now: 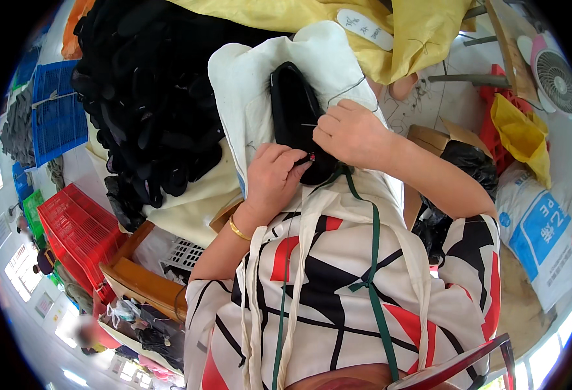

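From the head view, a black shoe [296, 120] lies on white cloth [253, 78] in the lap, the left hand [274, 175] pinching its near end, the right hand [351, 133] at three o'clock clenched on a needle with thread, best pulled snug; black pile [143, 97] crowds nine o'clock.

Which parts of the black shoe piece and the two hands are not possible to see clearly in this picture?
Head view:
- Black shoe piece: its lower end is hidden under both hands.
- Left hand: fingertips curl out of sight against the piece; the small red-tipped thing there is too small to identify.
- Right hand: its fingertips are hidden; the thin thread is too fine to follow.
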`<action>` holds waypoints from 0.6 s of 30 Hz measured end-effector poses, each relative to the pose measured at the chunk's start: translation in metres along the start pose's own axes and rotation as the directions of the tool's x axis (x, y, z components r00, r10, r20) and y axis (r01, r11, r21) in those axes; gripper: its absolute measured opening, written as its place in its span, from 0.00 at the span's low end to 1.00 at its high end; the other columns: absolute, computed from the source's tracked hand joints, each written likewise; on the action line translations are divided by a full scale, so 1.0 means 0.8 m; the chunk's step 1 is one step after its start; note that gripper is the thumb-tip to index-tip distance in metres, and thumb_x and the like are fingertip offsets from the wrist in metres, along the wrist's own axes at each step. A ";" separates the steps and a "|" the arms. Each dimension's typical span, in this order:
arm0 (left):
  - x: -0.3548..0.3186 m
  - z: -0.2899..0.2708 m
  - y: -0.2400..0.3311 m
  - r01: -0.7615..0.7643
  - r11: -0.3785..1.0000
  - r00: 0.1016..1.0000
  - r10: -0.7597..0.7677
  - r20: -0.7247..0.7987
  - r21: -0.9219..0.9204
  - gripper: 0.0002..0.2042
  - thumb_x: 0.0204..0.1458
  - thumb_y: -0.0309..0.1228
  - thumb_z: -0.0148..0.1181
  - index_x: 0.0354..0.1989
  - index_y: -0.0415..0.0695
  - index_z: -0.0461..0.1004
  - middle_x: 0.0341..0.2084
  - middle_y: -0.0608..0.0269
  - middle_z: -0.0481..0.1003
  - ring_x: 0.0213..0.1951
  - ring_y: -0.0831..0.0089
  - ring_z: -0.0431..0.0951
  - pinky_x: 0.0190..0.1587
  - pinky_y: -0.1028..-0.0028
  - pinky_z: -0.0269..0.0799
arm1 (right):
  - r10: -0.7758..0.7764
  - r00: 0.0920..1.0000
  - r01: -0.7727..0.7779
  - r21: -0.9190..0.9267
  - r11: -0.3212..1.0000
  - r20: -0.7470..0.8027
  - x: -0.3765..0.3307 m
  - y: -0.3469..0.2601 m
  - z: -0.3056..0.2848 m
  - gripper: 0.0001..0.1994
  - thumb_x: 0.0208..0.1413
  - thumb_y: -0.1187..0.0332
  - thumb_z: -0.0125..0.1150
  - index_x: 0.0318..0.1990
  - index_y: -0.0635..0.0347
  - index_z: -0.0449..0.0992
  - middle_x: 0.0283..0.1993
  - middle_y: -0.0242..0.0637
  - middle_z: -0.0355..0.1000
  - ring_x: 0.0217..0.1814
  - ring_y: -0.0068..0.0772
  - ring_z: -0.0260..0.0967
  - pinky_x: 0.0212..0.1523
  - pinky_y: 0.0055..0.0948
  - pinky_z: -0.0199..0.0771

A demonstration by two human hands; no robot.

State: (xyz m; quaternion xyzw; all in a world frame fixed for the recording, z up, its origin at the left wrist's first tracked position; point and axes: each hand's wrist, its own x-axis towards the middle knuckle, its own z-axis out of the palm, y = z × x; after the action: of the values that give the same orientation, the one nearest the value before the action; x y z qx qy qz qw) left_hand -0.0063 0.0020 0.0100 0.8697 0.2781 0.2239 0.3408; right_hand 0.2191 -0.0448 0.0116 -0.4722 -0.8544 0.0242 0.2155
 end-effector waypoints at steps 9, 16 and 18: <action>0.008 -0.004 -0.002 -0.012 0.999 1.000 0.013 0.018 -0.050 0.11 0.42 0.21 0.70 0.34 0.42 0.78 0.27 0.59 0.74 0.30 0.57 0.71 0.31 0.65 0.67 | 0.258 0.948 -0.245 0.092 0.965 -0.186 0.028 0.007 0.031 0.07 0.42 0.73 0.64 0.23 0.54 0.70 0.23 0.32 0.63 0.27 0.37 0.65 0.30 0.36 0.65; 0.013 -0.006 -0.008 0.030 0.996 0.994 -0.021 0.105 -0.085 0.10 0.43 0.21 0.70 0.34 0.40 0.77 0.27 0.58 0.74 0.30 0.57 0.72 0.32 0.64 0.68 | 0.432 0.807 -0.414 0.136 0.900 -0.402 0.066 0.029 0.048 0.09 0.51 0.72 0.63 0.23 0.56 0.69 0.22 0.36 0.64 0.25 0.43 0.67 0.24 0.39 0.69; 0.010 -0.005 -0.012 0.024 0.997 0.993 -0.015 0.116 -0.075 0.09 0.43 0.21 0.70 0.33 0.40 0.77 0.27 0.57 0.73 0.31 0.56 0.72 0.33 0.63 0.69 | 0.476 0.809 -0.451 0.155 0.879 -0.345 0.067 0.022 0.059 0.09 0.51 0.71 0.64 0.23 0.56 0.69 0.22 0.36 0.65 0.26 0.42 0.68 0.24 0.38 0.69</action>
State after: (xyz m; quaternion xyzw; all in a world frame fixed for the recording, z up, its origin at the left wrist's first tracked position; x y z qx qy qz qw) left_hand -0.0055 0.0147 0.0073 0.8648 0.2576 0.1803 0.3914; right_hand 0.1899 0.0166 -0.0173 -0.6549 -0.6550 0.0137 0.3767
